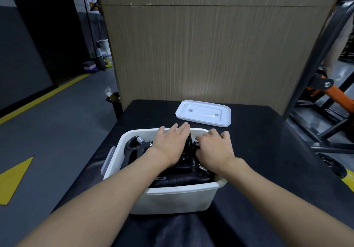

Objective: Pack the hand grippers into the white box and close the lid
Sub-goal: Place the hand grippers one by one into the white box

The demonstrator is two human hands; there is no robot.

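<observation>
A white box (pixel 176 199) stands open on the black table, filled with several black hand grippers (pixel 134 149) with steel springs. My left hand (pixel 169 143) lies flat on the grippers in the box, fingers straight and reaching to the far rim. My right hand (pixel 214 149) rests on the grippers at the right side of the box, its fingers bent over them; whether it grips one I cannot tell. The white lid (pixel 204 112) lies flat on the table behind the box, apart from it.
The black table (pixel 268 151) ends at a wooden panel (pixel 210 45) behind the lid. Black and orange gym equipment (pixel 325 93) stands to the right. A small black bin (pixel 115 101) sits on the grey floor at the table's left far corner.
</observation>
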